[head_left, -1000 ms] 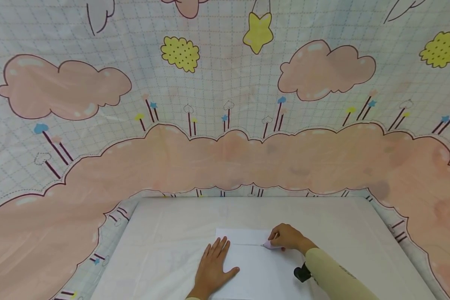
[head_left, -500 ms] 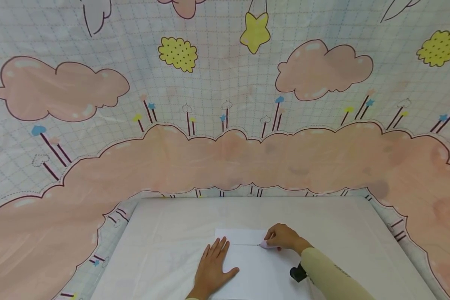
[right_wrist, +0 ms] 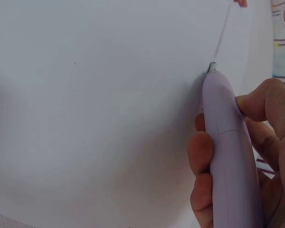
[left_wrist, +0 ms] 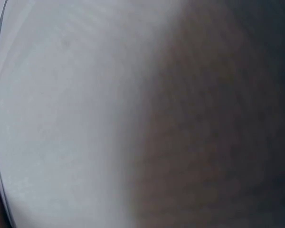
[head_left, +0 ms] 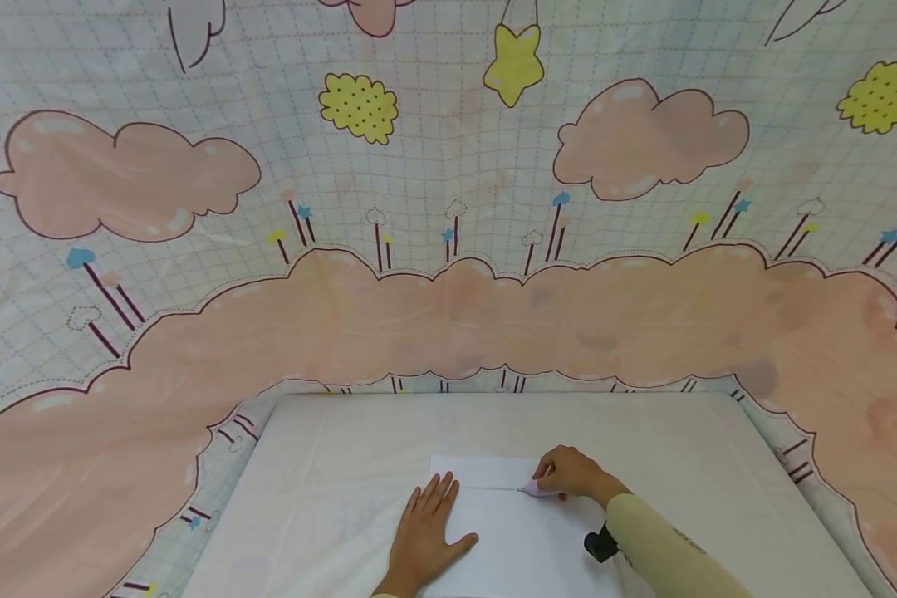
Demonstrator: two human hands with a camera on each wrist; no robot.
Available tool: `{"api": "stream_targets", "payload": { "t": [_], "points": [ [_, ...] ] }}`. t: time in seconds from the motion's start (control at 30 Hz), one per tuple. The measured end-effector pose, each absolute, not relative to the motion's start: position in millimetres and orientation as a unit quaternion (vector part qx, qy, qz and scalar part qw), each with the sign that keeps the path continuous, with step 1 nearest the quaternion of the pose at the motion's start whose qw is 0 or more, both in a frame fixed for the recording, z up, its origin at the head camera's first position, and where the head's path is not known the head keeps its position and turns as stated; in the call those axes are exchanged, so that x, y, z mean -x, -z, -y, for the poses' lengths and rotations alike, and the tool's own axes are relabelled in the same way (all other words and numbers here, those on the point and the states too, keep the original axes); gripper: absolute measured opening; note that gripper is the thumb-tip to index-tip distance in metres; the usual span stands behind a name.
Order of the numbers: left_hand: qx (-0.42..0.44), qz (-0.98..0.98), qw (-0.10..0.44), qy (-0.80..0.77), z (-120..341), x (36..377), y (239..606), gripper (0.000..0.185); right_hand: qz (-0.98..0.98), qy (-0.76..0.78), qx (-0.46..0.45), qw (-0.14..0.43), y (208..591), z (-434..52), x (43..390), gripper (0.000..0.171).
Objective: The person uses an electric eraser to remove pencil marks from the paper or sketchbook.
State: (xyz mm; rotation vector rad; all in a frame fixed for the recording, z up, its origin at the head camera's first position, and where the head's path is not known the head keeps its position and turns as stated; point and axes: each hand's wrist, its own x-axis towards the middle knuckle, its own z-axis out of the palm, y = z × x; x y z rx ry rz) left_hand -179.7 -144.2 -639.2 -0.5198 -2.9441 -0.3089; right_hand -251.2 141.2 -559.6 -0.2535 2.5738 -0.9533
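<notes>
Lilac pen (right_wrist: 230, 156) gripped in right hand (head_left: 571, 473), fingers curled round barrel, tip touching white paper (head_left: 516, 531) near its far edge; left hand (head_left: 424, 531) flat, fingers straight, pressing paper's left edge on table (head_left: 329, 465).

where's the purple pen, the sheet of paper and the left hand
purple pen (right_wrist: 228, 156), right wrist view, middle of its barrel
sheet of paper (head_left: 519, 540), head view, bare part near the front
left hand (head_left: 423, 531), head view, back of the hand, flat on the paper
</notes>
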Motion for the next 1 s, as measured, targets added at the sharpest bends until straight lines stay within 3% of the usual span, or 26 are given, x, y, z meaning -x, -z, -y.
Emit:
{"api": "stream_targets", "payload": {
  "t": [1.0],
  "points": [
    [0.177, 0.975, 0.069, 0.113, 146, 185, 637, 0.091, -0.921, 0.335, 0.061, 0.189, 556, -133, 252, 0.003]
  ]
}}
